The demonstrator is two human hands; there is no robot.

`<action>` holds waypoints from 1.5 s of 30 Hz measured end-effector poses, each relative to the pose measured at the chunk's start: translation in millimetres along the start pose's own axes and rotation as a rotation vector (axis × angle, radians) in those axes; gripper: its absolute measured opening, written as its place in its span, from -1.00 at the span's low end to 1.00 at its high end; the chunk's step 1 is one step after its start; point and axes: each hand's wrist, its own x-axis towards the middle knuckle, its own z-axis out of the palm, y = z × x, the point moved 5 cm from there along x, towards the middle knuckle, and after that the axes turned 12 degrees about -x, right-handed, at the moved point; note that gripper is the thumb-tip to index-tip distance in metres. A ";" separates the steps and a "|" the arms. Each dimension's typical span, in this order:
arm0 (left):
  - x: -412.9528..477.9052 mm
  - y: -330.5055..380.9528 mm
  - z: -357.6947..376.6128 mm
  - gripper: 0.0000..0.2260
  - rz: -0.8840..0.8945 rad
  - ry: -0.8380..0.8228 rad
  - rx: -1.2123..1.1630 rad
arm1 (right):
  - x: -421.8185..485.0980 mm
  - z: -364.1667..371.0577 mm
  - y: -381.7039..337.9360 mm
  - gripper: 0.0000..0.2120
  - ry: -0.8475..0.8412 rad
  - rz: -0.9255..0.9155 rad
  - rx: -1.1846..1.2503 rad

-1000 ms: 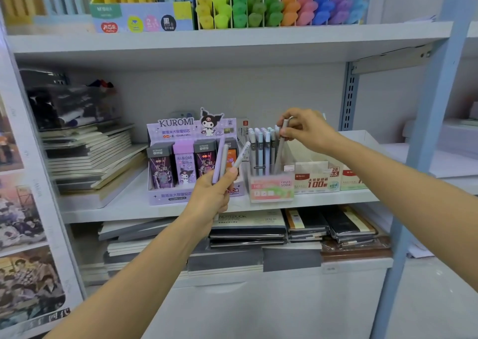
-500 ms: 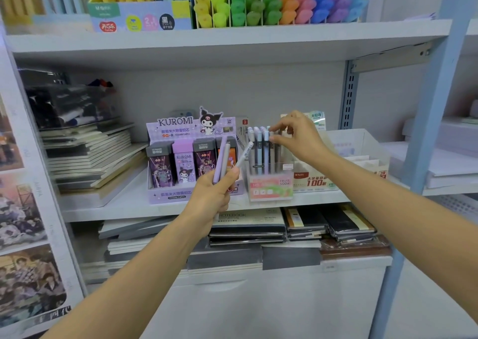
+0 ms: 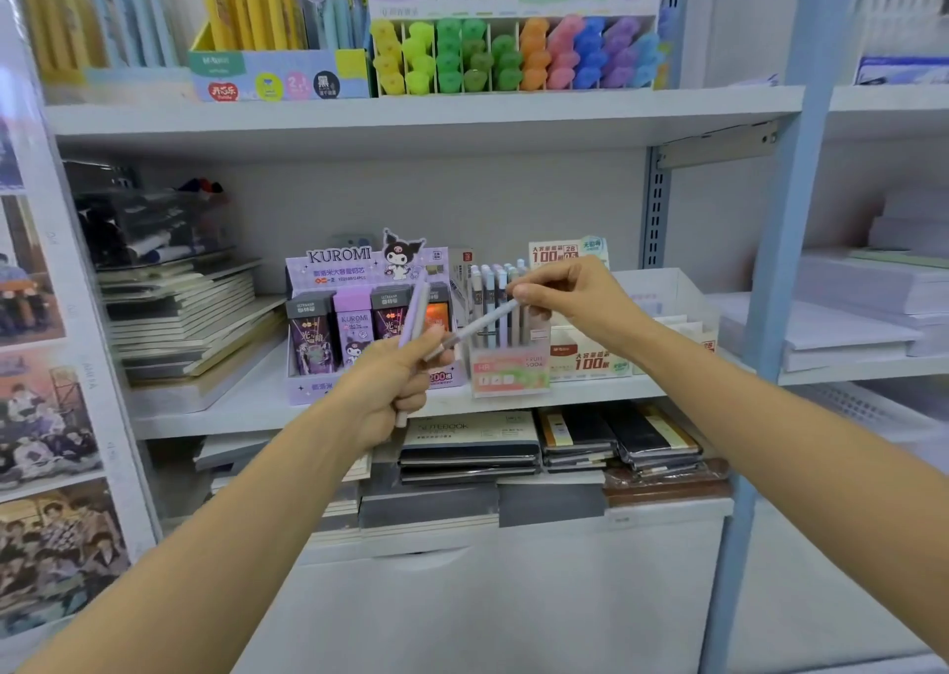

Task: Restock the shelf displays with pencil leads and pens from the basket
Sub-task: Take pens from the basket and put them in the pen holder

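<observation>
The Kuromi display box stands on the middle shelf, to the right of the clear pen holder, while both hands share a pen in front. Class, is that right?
Not quite. In the head view the Kuromi display box stands to the left of the clear pen holder, not the right. The rest holds: both are on the middle shelf, and the left hand and right hand share a pen.

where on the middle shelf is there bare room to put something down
Bare strip of middle shelf between the stacked notebooks and the Kuromi lead display. The white bin at right looks partly open. From the Kuromi box through the clear pen holder to the lead boxes it is packed tight.
</observation>
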 end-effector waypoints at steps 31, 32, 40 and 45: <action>-2.3 -4.4 18.6 -0.90 0.277 0.098 0.105 | 4.9 33.3 -22.2 -0.86 -0.122 -0.011 0.056; 0.5 -4.6 17.9 -0.84 0.255 0.082 0.118 | 8.3 27.1 -22.6 -0.85 -0.100 -0.006 0.062; 20.2 -10.2 18.6 -0.75 0.142 -0.099 0.023 | 37.0 -44.9 -8.9 -0.87 0.267 0.050 -0.017; 26.1 -13.2 17.6 -0.78 0.178 -0.085 0.075 | 39.8 -34.1 19.2 -0.86 0.269 0.071 -0.239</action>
